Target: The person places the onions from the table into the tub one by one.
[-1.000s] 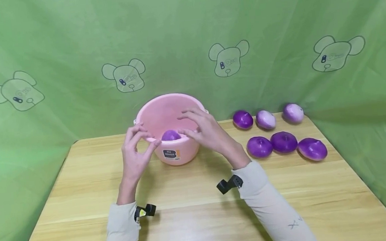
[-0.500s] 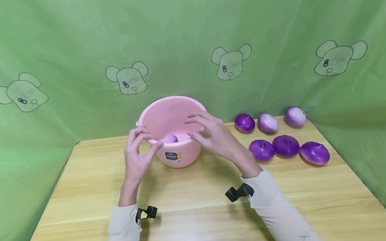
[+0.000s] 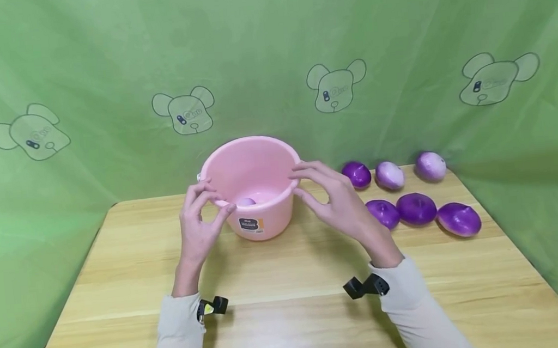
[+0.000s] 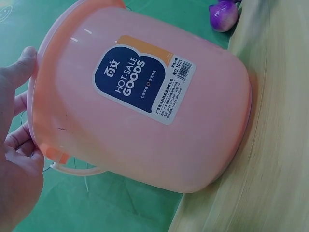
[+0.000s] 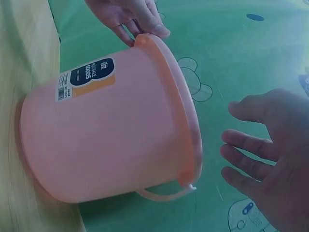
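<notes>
A pink plastic bucket (image 3: 268,218) with a dark label on its front stands upright toward the table's back. My left hand (image 3: 197,221) pinches its rim at the left front, thumb outside and fingers over the edge, as the left wrist view also shows. Inside the bucket, low down, the top of a pale purple onion (image 3: 247,201) shows above the front rim. Beside the right rim is my right hand (image 3: 337,196); in the right wrist view the right hand (image 5: 285,150) is apart from the bucket, its fingers loosely spread and holding nothing.
Several purple onions lie in two rows at the right: a back row with a pale onion (image 3: 389,175) and a front row with a darker onion (image 3: 417,209). A green cloth (image 3: 249,45) hangs behind the wooden table (image 3: 272,333).
My right hand has drawn back to the right, from over the bucket's opening to beside its rim. The onion has dropped lower inside the bucket. My left hand stays on the rim.
</notes>
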Action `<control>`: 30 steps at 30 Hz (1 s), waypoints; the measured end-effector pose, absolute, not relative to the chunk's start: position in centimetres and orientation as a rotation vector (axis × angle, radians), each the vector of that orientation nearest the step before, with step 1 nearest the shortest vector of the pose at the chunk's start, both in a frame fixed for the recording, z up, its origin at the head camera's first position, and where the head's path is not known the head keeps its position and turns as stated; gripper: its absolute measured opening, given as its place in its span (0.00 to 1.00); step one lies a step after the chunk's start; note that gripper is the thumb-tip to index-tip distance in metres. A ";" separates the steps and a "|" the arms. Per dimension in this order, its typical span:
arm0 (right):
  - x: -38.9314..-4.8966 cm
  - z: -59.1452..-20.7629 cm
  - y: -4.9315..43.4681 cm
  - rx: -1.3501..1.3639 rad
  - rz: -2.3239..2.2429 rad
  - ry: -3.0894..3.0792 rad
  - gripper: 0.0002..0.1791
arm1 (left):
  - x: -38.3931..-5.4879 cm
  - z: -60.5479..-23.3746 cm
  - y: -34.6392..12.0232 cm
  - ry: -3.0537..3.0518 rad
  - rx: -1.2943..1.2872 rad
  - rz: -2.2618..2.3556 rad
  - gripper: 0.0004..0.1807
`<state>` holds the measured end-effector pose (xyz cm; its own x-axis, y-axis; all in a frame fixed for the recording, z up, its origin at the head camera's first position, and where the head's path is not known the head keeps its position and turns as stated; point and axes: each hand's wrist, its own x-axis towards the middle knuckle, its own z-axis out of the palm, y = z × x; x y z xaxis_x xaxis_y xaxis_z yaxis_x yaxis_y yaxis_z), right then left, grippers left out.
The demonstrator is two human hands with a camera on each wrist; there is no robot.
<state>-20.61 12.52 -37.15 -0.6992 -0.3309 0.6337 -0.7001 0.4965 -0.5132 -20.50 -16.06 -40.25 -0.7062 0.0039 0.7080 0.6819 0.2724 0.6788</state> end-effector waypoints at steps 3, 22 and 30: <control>-20.5 -37.4 13.1 0.832 1.094 -2.288 0.18 | -20.5 -40.1 -16.1 -1.953 -0.616 -1.480 0.11; -21.2 -40.3 17.0 0.693 1.111 -2.330 0.18 | -20.7 -40.3 -16.2 -1.964 -0.607 -1.494 0.11; -21.6 -40.8 18.0 0.641 1.096 -2.357 0.18 | -20.8 -40.1 -16.2 -1.967 -0.609 -1.478 0.10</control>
<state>-21.64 17.97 -40.83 -0.7858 -0.2159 0.5795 -0.5823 0.5739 -0.5758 -20.82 -16.19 -40.06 -0.7163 0.0069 0.6977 0.6720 0.2759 0.6872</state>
